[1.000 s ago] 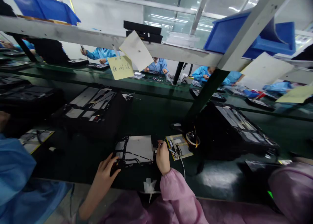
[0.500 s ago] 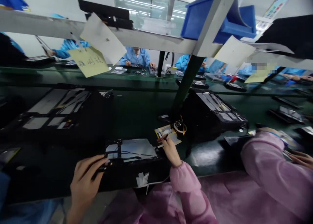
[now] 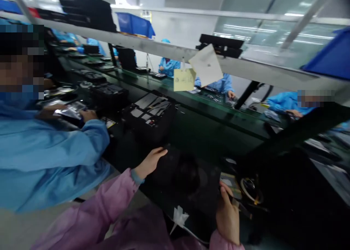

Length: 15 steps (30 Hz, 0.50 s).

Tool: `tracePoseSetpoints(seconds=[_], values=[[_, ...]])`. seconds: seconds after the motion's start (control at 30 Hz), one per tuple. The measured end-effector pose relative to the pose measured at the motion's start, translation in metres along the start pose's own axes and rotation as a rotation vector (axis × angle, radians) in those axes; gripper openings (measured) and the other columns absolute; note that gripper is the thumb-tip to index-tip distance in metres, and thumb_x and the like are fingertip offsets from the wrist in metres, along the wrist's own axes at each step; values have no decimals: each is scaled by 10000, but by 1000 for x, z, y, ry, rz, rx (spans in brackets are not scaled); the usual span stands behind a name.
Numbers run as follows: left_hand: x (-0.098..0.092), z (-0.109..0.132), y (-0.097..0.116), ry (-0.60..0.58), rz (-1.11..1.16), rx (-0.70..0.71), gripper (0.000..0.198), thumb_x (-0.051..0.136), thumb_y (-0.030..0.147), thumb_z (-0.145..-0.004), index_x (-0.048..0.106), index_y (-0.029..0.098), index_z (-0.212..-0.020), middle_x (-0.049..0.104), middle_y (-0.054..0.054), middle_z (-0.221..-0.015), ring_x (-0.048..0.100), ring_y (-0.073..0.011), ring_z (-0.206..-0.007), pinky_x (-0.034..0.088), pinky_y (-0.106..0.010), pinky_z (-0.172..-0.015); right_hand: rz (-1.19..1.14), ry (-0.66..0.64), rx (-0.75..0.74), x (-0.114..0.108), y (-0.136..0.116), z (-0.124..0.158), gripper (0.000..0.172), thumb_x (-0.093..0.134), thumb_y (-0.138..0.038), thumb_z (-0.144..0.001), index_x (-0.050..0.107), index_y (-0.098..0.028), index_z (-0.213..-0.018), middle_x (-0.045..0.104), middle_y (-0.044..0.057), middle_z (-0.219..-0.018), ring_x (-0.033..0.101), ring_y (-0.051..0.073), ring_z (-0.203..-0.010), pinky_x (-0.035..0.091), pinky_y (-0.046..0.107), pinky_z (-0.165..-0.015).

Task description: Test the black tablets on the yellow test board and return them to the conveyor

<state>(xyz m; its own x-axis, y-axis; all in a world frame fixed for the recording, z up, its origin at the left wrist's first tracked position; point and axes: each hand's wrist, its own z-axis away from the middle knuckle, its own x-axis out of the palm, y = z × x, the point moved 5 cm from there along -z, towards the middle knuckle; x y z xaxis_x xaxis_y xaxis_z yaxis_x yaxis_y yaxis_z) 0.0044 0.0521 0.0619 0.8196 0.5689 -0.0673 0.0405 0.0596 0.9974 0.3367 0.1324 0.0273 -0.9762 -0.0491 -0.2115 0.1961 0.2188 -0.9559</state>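
Note:
My left hand (image 3: 150,162) reaches forward in a pink sleeve, fingers together and stretched flat on the near left edge of a dark device panel (image 3: 180,173) lying on the green belt. My right hand (image 3: 227,215) is curled at the panel's right side, pinching a thin dark tool (image 3: 238,203) like tweezers. Just beyond that hand lie a small yellowish card (image 3: 229,180) and a roll of tape (image 3: 250,186). The panel is in shadow and blurred.
A co-worker in a blue coat (image 3: 49,148) sits close on my left, handling a device. A black tray of parts (image 3: 149,113) stands on the belt (image 3: 224,113) ahead. A shelf rail (image 3: 164,53) with hanging paper notes (image 3: 205,64) runs overhead. More blue-coated workers sit across the line.
The view has swung left, bringing in the co-worker on my left. My left hand moved from the panel's corner to lie flat on its edge; my right hand drew back nearer.

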Motion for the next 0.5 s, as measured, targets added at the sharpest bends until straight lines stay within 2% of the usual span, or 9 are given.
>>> tracePoseSetpoints(seconds=[0.1, 0.2, 0.27, 0.3, 0.43, 0.5], values=[[2, -16, -27, 3, -12, -56, 453, 554, 488, -827, 639, 118, -1074, 691, -157, -998, 668, -262, -924, 523, -396, -829, 253, -25, -53, 16, 8, -1, 373, 513, -443, -799, 654, -185, -1029, 677, 118, -1087, 605, 301, -1058, 445, 471, -951], [-3, -14, -34, -40, -43, -24, 528, 579, 423, -819, 530, 192, -1291, 555, -135, -1335, 523, -263, -1230, 413, -399, -1026, 440, -25, -110, 26, 6, 8, 390, 427, -394, -833, 636, -164, -1069, 675, 143, -1093, 627, 299, -1016, 472, 467, -900], [-11, -2, -34, -105, -99, 28, 571, 589, 415, -813, 480, 244, -1346, 395, -84, -1487, 372, -252, -1360, 323, -394, -1105, 475, -27, -124, 27, 3, 16, 367, 396, -360, -851, 632, -171, -1058, 674, 140, -1101, 635, 282, -1014, 484, 443, -889], [-15, 7, -35, -154, -144, 49, 567, 587, 425, -814, 485, 252, -1344, 349, -76, -1515, 343, -258, -1378, 312, -404, -1113, 477, -31, -127, 28, 2, 20, 351, 391, -346, -857, 631, -176, -1048, 675, 135, -1101, 639, 273, -1014, 491, 431, -884], [-31, 49, -50, -423, -620, 170, 635, 602, 490, -803, 417, 344, -1392, 294, -81, -1540, 364, -313, -1362, 414, -457, -1033, 464, -2, -134, 29, -6, 30, 303, 388, -310, -878, 629, -188, -1016, 669, 125, -1130, 636, 255, -1046, 503, 400, -878], [-39, 64, -59, -441, -762, 253, 656, 637, 456, -786, 405, 372, -1395, 272, -64, -1550, 368, -323, -1358, 461, -449, -988, 453, 14, -121, 32, -10, 33, 296, 386, -297, -887, 629, -191, -1020, 678, 116, -1112, 648, 247, -1022, 510, 388, -865]])
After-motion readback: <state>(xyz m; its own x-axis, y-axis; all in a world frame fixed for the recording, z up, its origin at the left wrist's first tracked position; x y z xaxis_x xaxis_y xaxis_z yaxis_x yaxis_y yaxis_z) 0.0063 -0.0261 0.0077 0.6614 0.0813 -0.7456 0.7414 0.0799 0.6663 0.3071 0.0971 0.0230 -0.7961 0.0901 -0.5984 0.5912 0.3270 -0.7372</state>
